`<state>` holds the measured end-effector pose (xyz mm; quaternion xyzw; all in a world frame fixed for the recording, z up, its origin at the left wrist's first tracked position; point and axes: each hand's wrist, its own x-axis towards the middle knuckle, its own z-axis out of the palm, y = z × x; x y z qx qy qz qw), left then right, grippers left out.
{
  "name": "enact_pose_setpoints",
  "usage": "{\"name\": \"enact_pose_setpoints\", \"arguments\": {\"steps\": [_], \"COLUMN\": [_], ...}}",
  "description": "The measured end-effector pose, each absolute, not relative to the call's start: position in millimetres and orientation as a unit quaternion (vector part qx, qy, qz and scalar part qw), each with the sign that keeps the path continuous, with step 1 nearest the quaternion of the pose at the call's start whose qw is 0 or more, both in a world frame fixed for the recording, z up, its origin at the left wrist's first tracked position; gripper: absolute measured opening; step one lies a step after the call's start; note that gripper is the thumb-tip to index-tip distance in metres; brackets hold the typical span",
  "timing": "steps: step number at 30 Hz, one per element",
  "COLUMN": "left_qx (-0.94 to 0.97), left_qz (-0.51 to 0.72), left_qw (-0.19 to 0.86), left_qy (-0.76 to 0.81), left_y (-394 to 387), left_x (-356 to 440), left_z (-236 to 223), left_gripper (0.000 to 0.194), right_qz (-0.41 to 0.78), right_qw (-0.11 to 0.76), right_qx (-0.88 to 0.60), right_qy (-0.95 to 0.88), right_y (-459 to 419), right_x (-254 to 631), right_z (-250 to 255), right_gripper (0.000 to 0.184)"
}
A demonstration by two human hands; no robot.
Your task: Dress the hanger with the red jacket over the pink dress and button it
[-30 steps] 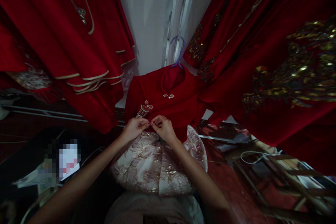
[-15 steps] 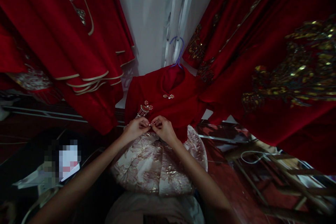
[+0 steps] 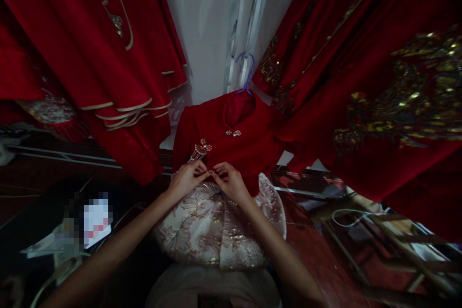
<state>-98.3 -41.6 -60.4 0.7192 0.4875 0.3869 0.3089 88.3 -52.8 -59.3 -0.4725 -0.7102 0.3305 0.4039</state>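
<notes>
A red top (image 3: pixel 245 151) with a stand-up collar hangs on a purple hanger (image 3: pixel 249 74) in front of me. At its lower front, my left hand (image 3: pixel 185 180) and my right hand (image 3: pixel 233 183) meet, thumbs and fingers closed in pinches. Between the fingertips shows a small beaded fastening (image 3: pixel 211 172), its details too small to make out. Just above my left hand is a jewelled ornament with hanging beads (image 3: pixel 199 150). Another beaded clasp (image 3: pixel 233 133) sits below the collar. Shiny cream-and-pink floral fabric (image 3: pixel 220 231) spreads under my wrists.
Red garments with pale trim (image 3: pixel 126 72) hang at the left, and sequinned red garments (image 3: pixel 404 101) at the right. A lit screen (image 3: pixel 96 219), partly blurred, lies on a dark surface at lower left. Wooden bars (image 3: pixel 397 245) and a white cable (image 3: pixel 348 217) are at lower right.
The fingertips have shifted slightly around the small beaded fastening, and the right fingers look a little straighter. Both hands stay at the same part of the red top. The whole view has moved a touch.
</notes>
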Motion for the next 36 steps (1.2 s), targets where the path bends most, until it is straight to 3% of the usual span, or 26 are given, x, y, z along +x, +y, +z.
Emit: {"name": "enact_pose_setpoints", "arguments": {"steps": [11, 20, 28, 36], "left_qx": [0.693, 0.469, 0.38, 0.351], "left_qz": [0.394, 0.477, 0.575, 0.584], "left_qw": [0.358, 0.576, 0.583, 0.594], "left_qy": [0.486, 0.469, 0.431, 0.428], "left_y": [-43.6, -25.4, -6.7, -9.8], "left_x": [-91.1, -79.6, -59.7, -58.6], "left_z": [-65.9, -58.6, -36.3, -34.4], "left_gripper": [0.024, 0.045, 0.042, 0.041], "right_qz": [0.361, 0.469, 0.502, 0.493], "right_qw": [0.395, 0.3, 0.277, 0.288], "right_qx": [-0.475, -0.38, -0.35, -0.348], "right_qy": [-0.699, -0.739, -0.741, -0.743], "right_y": [-50.0, -50.3, -53.6, -52.3], "right_x": [91.8, 128.6, 138.5, 139.7], "right_z": [-56.2, -26.2, -14.9, -15.1], "right_gripper": [0.017, 0.017, 0.017, 0.017]}}
